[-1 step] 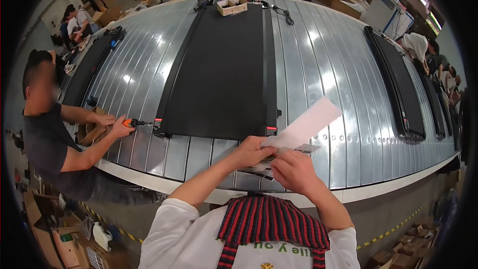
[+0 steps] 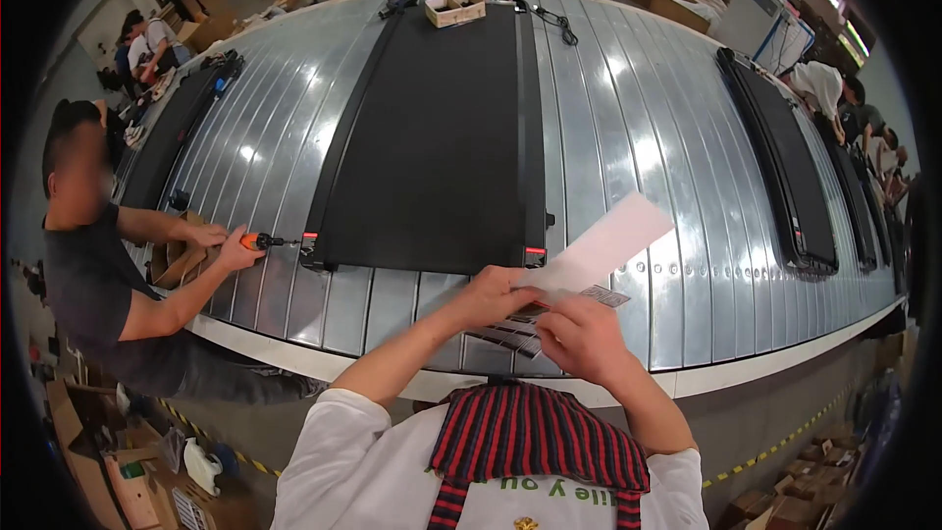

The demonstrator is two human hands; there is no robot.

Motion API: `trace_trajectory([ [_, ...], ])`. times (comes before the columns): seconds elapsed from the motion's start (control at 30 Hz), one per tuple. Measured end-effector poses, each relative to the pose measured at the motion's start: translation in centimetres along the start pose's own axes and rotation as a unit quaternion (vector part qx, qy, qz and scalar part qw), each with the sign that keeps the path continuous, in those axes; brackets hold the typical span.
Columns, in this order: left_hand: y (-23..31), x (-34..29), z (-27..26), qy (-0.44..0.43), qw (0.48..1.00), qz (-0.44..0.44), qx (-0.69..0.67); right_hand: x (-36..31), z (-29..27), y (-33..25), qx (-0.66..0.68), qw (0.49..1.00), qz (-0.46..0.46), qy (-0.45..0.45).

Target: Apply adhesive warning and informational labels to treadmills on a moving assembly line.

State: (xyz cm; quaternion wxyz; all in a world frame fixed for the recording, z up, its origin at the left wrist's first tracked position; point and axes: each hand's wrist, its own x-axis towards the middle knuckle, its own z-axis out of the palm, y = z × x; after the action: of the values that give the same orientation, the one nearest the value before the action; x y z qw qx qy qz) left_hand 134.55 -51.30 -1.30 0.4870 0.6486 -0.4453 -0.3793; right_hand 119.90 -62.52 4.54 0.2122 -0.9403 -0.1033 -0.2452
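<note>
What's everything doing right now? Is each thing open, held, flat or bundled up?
White sheet: held, slanted.
Left hand: closed on the sheet.
Right hand: fingers bent, grip partly hidden.
Long black machine: lying flat on the silver table.
Small box: open, sitting on the machine.
Orange drill: held by a co-worker's hand.
Black cord: bundled on the table.

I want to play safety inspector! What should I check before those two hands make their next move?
1. White paper strip held: ok, the left hand grips near its lower end.
2. Right hand close by: ok, its fingers are bent beside the left hand.
3. Black treadmill resting on the metal table: ok.
4. Treadmill top bare: not ok, a small open box sits at its far end.
5. Orange power screwdriver away from both hands: ok, a co-worker holds it.
6. Strip's underside: cannot tell, hidden.
</note>
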Motion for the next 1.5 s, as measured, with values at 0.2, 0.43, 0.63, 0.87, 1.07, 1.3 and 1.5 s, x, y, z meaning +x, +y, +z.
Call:
trace_trajectory([
  [0.2, -3.4, -2.9, -7.4, -0.195, 0.976, -0.067, 0.065, 0.0, -3.8, 2.2, 0.328, 0.916, 0.218, 0.075],
  [0.43, -4.5, -1.0, -7.0, -0.248, 0.846, -0.171, 0.439, 0.3, 2.5, 12.9, 0.503, 0.722, 0.46, 0.115],
  [0.63, -6.8, 1.1, -4.8, -0.189, 0.875, 0.013, 0.445, -0.6, 10.7, 18.5, 0.536, 0.613, 0.581, 0.018],
  [0.87, -7.4, 3.3, -4.8, -0.112, 0.905, 0.086, 0.401, 0.3, 13.0, 19.8, 0.563, 0.591, 0.577, -0.005],
  [1.07, -7.9, 4.3, -4.7, -0.106, 0.906, 0.109, 0.394, 0.7, 13.4, 19.8, 0.529, 0.615, 0.585, -0.016],
  [1.3, -7.8, 4.7, -4.8, -0.118, 0.904, 0.103, 0.399, 0.5, 13.8, 19.8, 0.523, 0.624, 0.58, -0.017],
  [1.5, -8.1, 4.7, -4.9, -0.118, 0.906, 0.107, 0.393, 0.5, 13.8, 19.6, 0.517, 0.628, 0.582, -0.004],
])
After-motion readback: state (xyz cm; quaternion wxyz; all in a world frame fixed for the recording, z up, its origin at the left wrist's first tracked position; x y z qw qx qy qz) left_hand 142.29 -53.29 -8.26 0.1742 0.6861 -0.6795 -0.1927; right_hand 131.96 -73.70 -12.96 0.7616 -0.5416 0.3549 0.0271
